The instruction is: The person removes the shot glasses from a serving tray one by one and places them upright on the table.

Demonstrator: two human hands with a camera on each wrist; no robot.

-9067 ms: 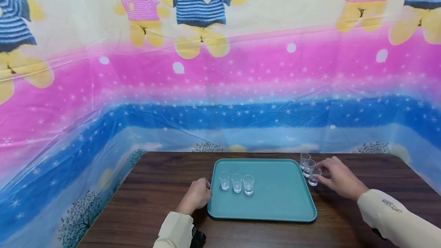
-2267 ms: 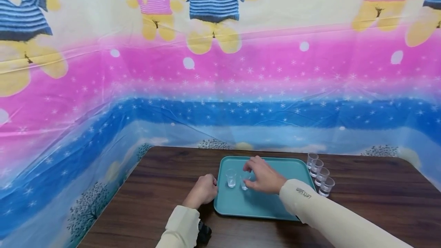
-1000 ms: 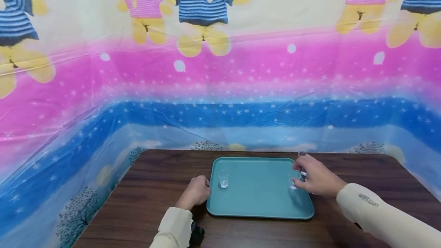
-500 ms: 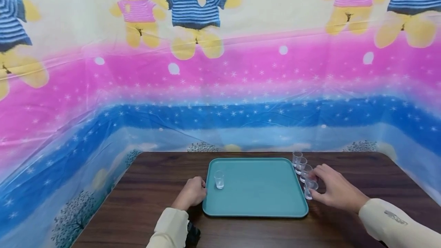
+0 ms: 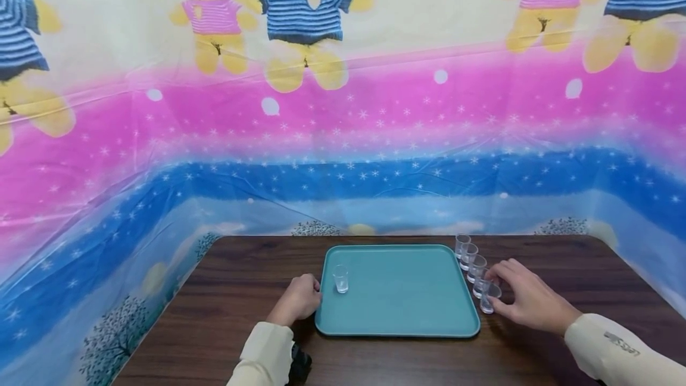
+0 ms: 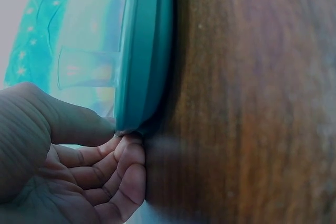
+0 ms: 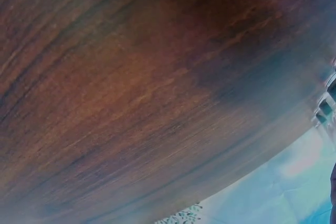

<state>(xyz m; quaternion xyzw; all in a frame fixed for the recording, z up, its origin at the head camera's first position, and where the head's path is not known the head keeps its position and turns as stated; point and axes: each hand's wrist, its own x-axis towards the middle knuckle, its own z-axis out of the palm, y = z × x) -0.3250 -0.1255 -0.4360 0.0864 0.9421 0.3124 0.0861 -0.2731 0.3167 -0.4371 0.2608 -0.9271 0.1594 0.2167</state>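
Note:
My right hand (image 5: 527, 296) pinches a clear shot glass (image 5: 489, 301) between thumb and fingers, at the near end of a slanting row beside the tray's right edge. That glass appears to stand upright on the table. Several other shot glasses (image 5: 476, 268) make up the row, close together. One shot glass (image 5: 340, 280) stands upright on the left part of the teal tray (image 5: 402, 290). My left hand (image 5: 299, 298) grips the tray's left edge; in the left wrist view its thumb (image 6: 84, 127) lies at the rim with curled fingers (image 6: 131, 179) underneath.
The dark wooden table (image 5: 236, 290) extends around the tray. Behind it hangs a patterned cloth (image 5: 343, 183) with bears and snowflakes. In the right wrist view mostly wood grain shows, with part of the glasses (image 7: 325, 108) at the right edge.
Glasses have gone from the tray to the row: three stood on it at first, now one. My right hand carried the latest one rightward to the row's near end. The left hand stays at the tray.

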